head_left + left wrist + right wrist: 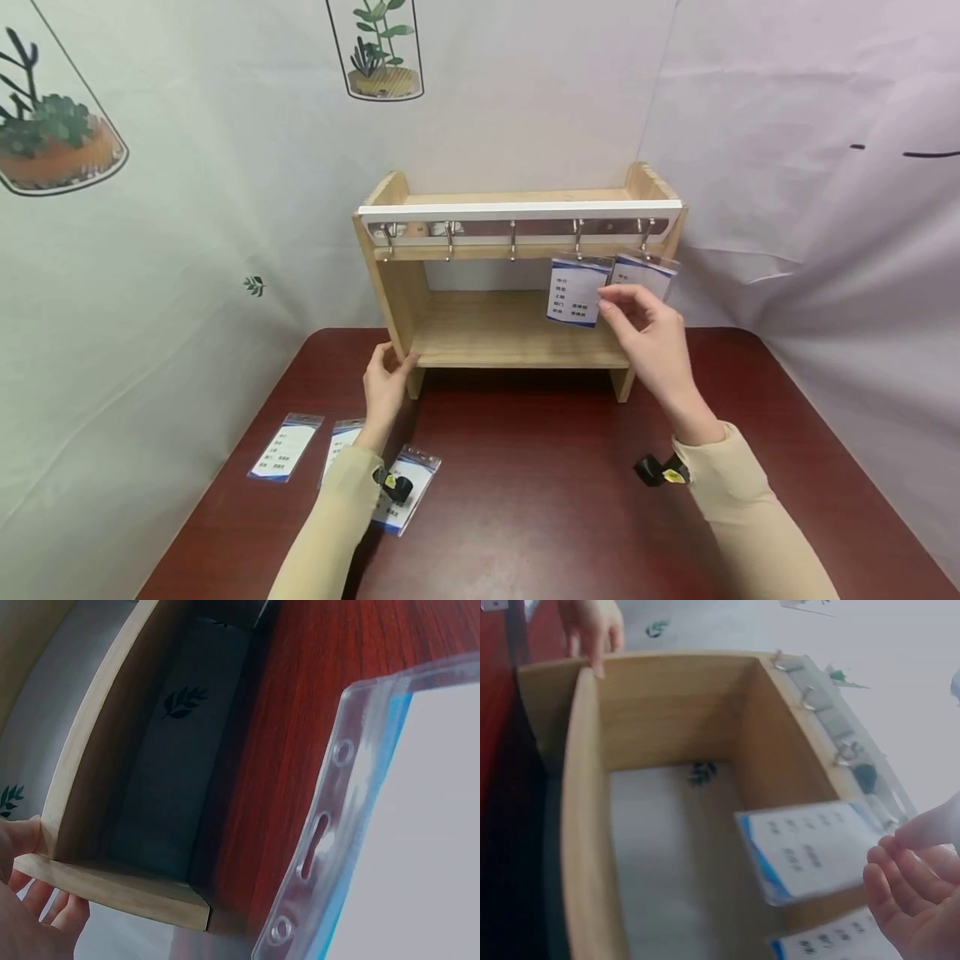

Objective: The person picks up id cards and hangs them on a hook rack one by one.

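Note:
My left hand [384,385] grips the lower left corner of a wooden shelf rack [517,329]. In the left wrist view its thumb lies against the wood and the fingers curl under the panel. My right hand [656,337] is raised before the rack, fingers loosely bent, thumb and index tips close together. These tips overlap the edge of a clear-sleeved badge card [576,287], which hangs at the fourth hook [577,236]. Beside it another badge card [645,275] hangs at the rightmost hook, partly covered by the right hand.
Three more hooks [513,239] line the rack's front rail, without cards. On the dark red table [525,500] lie a badge card [287,448] at the left, a second [341,437] partly behind the left arm, and a third [408,487] beside it. A white curtain [525,100] stands behind.

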`<state>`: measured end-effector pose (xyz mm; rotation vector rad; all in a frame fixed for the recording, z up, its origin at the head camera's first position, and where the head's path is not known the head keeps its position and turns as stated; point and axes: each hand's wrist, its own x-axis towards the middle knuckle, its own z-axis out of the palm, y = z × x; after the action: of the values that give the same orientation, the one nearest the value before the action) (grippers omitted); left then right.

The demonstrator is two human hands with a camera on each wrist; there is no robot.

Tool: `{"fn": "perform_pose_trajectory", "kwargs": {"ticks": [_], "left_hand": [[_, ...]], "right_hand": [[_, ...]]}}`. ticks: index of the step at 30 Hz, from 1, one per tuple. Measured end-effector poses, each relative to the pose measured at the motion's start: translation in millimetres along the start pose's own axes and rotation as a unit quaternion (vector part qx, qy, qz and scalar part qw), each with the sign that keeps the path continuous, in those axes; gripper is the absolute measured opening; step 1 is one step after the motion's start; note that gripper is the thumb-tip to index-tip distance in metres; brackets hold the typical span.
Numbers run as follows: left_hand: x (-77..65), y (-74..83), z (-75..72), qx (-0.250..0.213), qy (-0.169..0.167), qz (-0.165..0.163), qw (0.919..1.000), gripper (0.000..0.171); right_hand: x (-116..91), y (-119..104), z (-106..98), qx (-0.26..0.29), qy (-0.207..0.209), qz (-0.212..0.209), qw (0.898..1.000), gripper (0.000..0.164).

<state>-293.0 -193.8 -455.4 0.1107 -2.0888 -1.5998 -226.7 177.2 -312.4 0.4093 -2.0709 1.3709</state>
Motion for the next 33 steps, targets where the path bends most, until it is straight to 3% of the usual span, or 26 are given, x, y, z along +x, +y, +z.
{"fn": "perform_pose_trajectory", "kwargs": {"ticks": [8, 25, 33], "left_hand": [[0.6, -2.1, -2.2, 0.014, -0.008, 0.003, 0.9999, 0.035], [0.6, 0.1, -4.8, 0.021, -0.017, 0.008, 0.9996, 0.038], [2.4, -1.5, -2.9, 0.015, -0.023, 0.000, 0.9996, 0.040]], "right_hand": [[-16.8, 10.1, 27.7, 0.010, -0.032, 0.005, 0.999, 0.014], [-37.5, 32.4, 76.0, 0.035, -0.106, 0.066, 0.992, 0.015], [-47.5, 40.4, 92.6, 0.032, -0.120, 0.087, 0.988, 0.017]]}}
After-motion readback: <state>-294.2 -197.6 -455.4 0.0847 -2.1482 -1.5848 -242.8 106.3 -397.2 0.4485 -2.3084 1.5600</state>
